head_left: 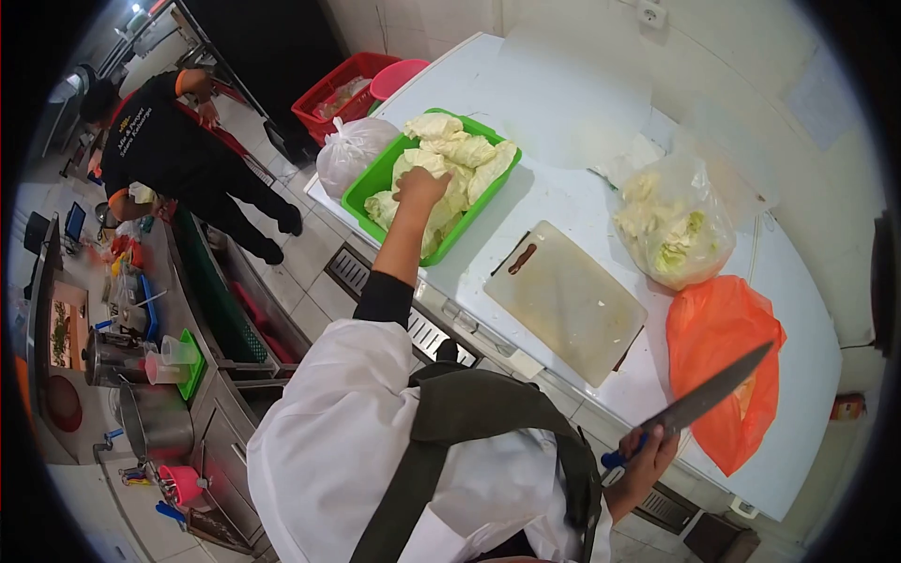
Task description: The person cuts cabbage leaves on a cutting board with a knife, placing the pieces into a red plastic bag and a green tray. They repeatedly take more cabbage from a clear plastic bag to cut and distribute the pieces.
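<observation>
Grip, right hand (649,464): closed around the blue handle of the knife (715,392); blade out over the orange bag (718,328), edge and tip clear of my fingers. Grip, left hand (421,188): fingers bent down onto the cabbage (469,153) in the green tub (477,208); whether they have closed on a piece, I cannot tell.

Handling, estimated: cabbage pieces light to moderate, firm where leaves pack tight, outer leaves floppy, likely to tear and a little slick if damp. Best hold: whole palm over the thick part, not one loose leaf. Knife: long, stiff, weight probably towards the blade; handle only.

Position: cabbage directly under and around my left fingers, heaped up to the rim, well apart from the knife. Board (563,300) lies between the tub and the orange bag; the clear bag (676,225) of more cabbage sits beyond the orange one.
</observation>
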Demonstrator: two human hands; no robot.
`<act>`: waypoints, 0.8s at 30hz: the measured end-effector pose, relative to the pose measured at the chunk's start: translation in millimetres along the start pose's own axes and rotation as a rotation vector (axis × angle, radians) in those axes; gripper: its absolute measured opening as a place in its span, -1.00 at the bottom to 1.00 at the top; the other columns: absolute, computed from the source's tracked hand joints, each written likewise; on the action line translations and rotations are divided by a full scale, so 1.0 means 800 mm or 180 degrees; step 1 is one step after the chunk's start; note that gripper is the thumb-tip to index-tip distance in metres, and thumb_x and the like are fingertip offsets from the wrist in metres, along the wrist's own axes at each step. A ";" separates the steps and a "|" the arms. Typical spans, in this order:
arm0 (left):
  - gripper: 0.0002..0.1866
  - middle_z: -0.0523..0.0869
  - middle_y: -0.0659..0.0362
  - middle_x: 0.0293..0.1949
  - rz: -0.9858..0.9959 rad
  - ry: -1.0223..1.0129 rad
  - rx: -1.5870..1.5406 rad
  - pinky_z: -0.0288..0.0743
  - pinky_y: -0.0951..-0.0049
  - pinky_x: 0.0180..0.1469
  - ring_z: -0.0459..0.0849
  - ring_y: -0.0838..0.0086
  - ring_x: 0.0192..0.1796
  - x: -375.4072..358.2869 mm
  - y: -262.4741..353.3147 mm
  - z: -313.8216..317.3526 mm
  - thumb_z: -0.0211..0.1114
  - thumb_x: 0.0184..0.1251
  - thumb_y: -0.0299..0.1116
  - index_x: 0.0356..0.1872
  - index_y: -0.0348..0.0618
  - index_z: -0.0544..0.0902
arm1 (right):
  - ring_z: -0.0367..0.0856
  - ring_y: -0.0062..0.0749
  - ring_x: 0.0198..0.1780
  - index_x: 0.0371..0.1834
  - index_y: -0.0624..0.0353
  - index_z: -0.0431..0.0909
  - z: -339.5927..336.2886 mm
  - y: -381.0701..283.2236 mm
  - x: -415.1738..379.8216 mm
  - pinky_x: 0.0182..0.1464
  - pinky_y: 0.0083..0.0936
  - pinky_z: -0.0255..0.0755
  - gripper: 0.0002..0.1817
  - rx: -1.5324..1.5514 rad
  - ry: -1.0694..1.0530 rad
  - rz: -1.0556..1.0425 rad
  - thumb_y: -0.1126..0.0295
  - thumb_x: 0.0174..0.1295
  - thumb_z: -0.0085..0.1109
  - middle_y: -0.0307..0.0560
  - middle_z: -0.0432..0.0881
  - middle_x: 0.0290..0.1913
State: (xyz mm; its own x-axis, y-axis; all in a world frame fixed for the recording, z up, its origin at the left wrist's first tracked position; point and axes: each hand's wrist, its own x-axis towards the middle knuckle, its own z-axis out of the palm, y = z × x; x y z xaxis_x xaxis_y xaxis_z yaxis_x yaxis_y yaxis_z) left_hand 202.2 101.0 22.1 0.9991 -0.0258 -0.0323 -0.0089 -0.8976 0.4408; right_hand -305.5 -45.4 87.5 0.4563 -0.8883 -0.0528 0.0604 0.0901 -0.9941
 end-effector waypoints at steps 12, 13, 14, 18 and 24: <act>-0.78 0.67 -0.01 -0.38 0.3826 -0.1300 -0.0682 0.47 0.24 -0.22 0.63 0.08 -0.28 -0.184 0.100 -0.060 0.34 0.03 -0.41 -0.26 -0.21 0.65 | 0.26 -0.69 -0.63 -0.14 0.22 0.32 0.040 0.003 -0.010 -0.62 -0.68 0.17 -0.90 -0.0039 -0.0459 0.0281 0.45 0.38 -0.09 -0.28 0.33 -0.50; -0.77 0.67 0.02 -0.38 0.4092 -0.1407 -0.0468 0.46 0.24 -0.19 0.63 0.10 -0.27 -0.189 0.103 -0.022 0.34 0.01 -0.41 -0.25 -0.18 0.66 | 0.26 -0.73 -0.62 -0.06 0.24 0.35 0.045 0.000 -0.011 -0.61 -0.72 0.15 -0.84 -0.0129 -0.0379 0.0361 0.44 0.37 -0.07 -0.31 0.33 -0.53; -0.77 0.68 0.05 -0.37 0.4356 -0.1484 -0.0249 0.45 0.25 -0.16 0.64 0.12 -0.26 -0.197 0.104 0.014 0.35 -0.01 -0.42 -0.25 -0.15 0.68 | 0.26 -0.76 -0.61 0.00 0.25 0.34 0.043 0.002 -0.013 -0.61 -0.76 0.14 -0.79 -0.0174 -0.0474 0.0507 0.42 0.37 -0.06 -0.35 0.34 -0.56; -0.72 0.68 0.18 -0.42 0.4167 -0.1824 -0.0127 0.28 0.20 0.06 0.63 0.30 -0.24 -0.231 0.098 0.071 0.37 -0.02 -0.41 -0.19 -0.03 0.69 | 0.30 -0.75 -0.56 -0.14 0.29 0.37 0.059 0.021 -0.014 -0.55 -0.67 0.18 -0.83 -0.1089 -0.0251 0.1002 0.39 0.37 -0.04 -0.31 0.36 -0.61; -0.63 0.67 0.31 -0.46 0.3938 -0.1146 -0.0915 0.16 0.15 0.14 0.62 0.47 -0.29 -0.247 0.079 0.084 0.49 -0.10 -0.28 -0.16 0.02 0.67 | 0.43 0.36 -0.35 -0.22 0.30 0.30 0.085 0.046 -0.013 -0.34 -0.15 0.35 -0.82 -0.2218 -0.0796 0.0842 0.38 0.36 -0.07 0.33 0.51 -0.46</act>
State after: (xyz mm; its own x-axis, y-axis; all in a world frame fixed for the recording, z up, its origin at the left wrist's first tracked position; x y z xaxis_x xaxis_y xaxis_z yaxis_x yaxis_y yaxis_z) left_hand 1.7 19.6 -4.2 0.2704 -0.9110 0.3113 -0.8489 -0.0731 0.5234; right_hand -247.5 -2.4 57.9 0.5690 -0.7416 -0.3553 -0.6112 -0.0924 -0.7861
